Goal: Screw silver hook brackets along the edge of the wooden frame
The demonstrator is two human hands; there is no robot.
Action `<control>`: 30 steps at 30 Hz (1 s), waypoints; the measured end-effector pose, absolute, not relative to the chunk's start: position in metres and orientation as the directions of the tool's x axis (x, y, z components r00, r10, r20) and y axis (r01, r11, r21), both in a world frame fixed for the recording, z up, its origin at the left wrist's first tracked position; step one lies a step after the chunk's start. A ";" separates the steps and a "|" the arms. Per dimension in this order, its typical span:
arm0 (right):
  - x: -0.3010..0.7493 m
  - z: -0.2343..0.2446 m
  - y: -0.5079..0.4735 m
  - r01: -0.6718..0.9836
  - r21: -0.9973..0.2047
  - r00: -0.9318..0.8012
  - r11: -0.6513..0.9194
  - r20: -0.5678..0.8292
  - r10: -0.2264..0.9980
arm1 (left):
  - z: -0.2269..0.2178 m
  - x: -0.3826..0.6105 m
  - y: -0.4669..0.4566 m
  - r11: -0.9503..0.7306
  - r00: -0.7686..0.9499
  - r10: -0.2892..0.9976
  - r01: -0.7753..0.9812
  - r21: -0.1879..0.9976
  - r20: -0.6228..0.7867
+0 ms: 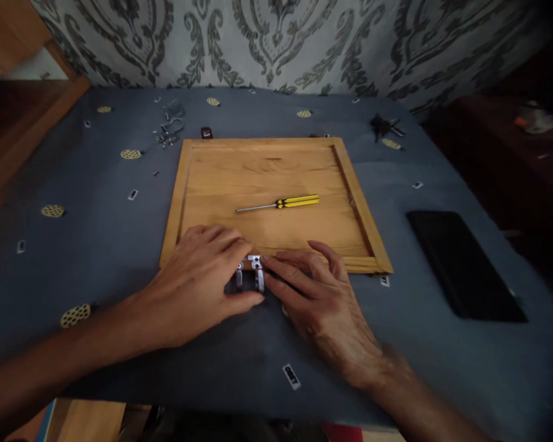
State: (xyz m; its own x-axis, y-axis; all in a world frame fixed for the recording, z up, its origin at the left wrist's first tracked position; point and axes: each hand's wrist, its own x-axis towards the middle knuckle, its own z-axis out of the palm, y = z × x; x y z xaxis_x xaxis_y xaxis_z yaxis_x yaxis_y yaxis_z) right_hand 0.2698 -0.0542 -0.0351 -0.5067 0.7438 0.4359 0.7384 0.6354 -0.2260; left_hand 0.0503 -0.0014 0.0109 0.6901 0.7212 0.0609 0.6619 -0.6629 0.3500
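A shiny metal fitting (257, 264) with screw holes and two curved prongs sits at the near rail of a framed wooden panel (267, 172). My left hand (198, 282) is closed about its left side, the fingers over the rail and the thumb under the prongs. From the right, my right hand (317, 294) reaches over the rail with fingers stretched out, fingertips touching or very near the fitting. Both hands partly hide it. A screwdriver (297, 201) with a yellow and black handle lies on the panel beyond my hands, its tip to the left.
The panel rests on a blue patterned cloth (96, 245). Loose screws and small metal hardware (169, 130) lie at the back left. A bunch of keys (386, 126) is at the back right, and a black flat rectangular object (463, 264) lies on the right. A patterned curtain (276, 43) hangs behind.
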 end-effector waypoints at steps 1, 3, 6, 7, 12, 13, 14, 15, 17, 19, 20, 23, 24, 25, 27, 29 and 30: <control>0.270 -0.036 -0.054 0.738 -0.223 -0.507 0.637 0.438 0.742 | 0.015 0.047 0.001 -0.658 0.676 0.731 0.661 0.360 0.096; 0.271 -0.037 -0.054 0.736 -0.211 -0.516 0.644 0.442 0.734 | 0.023 0.041 0.005 -0.634 0.636 0.756 0.657 0.407 0.152; 0.271 -0.039 -0.053 0.727 -0.209 -0.522 0.655 0.451 0.723 | 0.031 0.033 0.014 -0.592 0.593 0.786 0.639 0.491 0.176; 0.271 -0.039 -0.053 0.723 -0.210 -0.525 0.658 0.452 0.721 | 0.032 0.031 0.016 -0.580 0.589 0.791 0.636 0.509 0.166; 0.271 -0.037 -0.052 0.719 -0.193 -0.540 0.668 0.449 0.712 | 0.025 0.032 0.020 -0.567 0.617 0.778 0.607 0.557 0.120; 0.271 -0.036 -0.052 0.720 -0.189 -0.540 0.668 0.452 0.710 | 0.022 0.034 0.019 -0.582 0.637 0.762 0.596 0.552 0.116; 0.271 -0.036 -0.052 0.720 -0.186 -0.541 0.668 0.453 0.709 | 0.020 0.036 0.017 -0.601 0.659 0.744 0.590 0.540 0.108; 0.271 -0.036 -0.052 0.720 -0.187 -0.540 0.669 0.454 0.709 | 0.018 0.038 0.015 -0.619 0.681 0.726 0.589 0.519 0.093; 0.271 -0.036 -0.052 0.719 -0.202 -0.533 0.665 0.455 0.714 | 0.015 0.042 0.011 -0.646 0.706 0.706 0.610 0.458 0.054; 0.271 -0.037 -0.052 0.715 -0.221 -0.523 0.664 0.461 0.717 | 0.011 0.046 0.008 -0.665 0.712 0.701 0.634 0.395 0.036; 0.271 -0.037 -0.052 0.712 -0.229 -0.520 0.664 0.463 0.718 | 0.009 0.048 0.006 -0.673 0.714 0.700 0.641 0.370 0.036; 0.270 -0.039 -0.052 0.709 -0.235 -0.512 0.665 0.476 0.715 | 0.005 0.050 0.004 -0.695 0.722 0.689 0.638 0.332 0.054; 0.269 -0.039 -0.052 0.709 -0.236 -0.511 0.665 0.478 0.715 | 0.004 0.050 0.003 -0.700 0.725 0.686 0.634 0.328 0.061; 0.269 -0.039 -0.052 0.709 -0.238 -0.509 0.664 0.480 0.715 | 0.003 0.050 0.003 -0.703 0.727 0.684 0.632 0.327 0.066; 0.268 -0.039 -0.052 0.708 -0.240 -0.506 0.665 0.484 0.714 | 0.002 0.050 0.003 -0.703 0.726 0.684 0.630 0.330 0.070; 0.268 -0.039 -0.052 0.705 -0.244 -0.507 0.666 0.484 0.714 | 0.001 0.050 0.003 -0.698 0.722 0.688 0.634 0.333 0.067; 0.268 -0.039 -0.052 0.703 -0.246 -0.507 0.667 0.483 0.714 | 0.001 0.050 0.003 -0.695 0.720 0.691 0.638 0.333 0.064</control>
State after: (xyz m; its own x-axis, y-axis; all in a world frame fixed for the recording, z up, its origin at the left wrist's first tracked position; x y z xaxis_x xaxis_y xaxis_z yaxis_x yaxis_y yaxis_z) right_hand 0.2679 -0.0517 -0.0391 -0.5075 0.7137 0.4827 0.7035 0.6667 -0.2462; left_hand 0.0504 0.0031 0.0007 0.7197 0.6914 0.0637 0.6377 -0.6946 0.3330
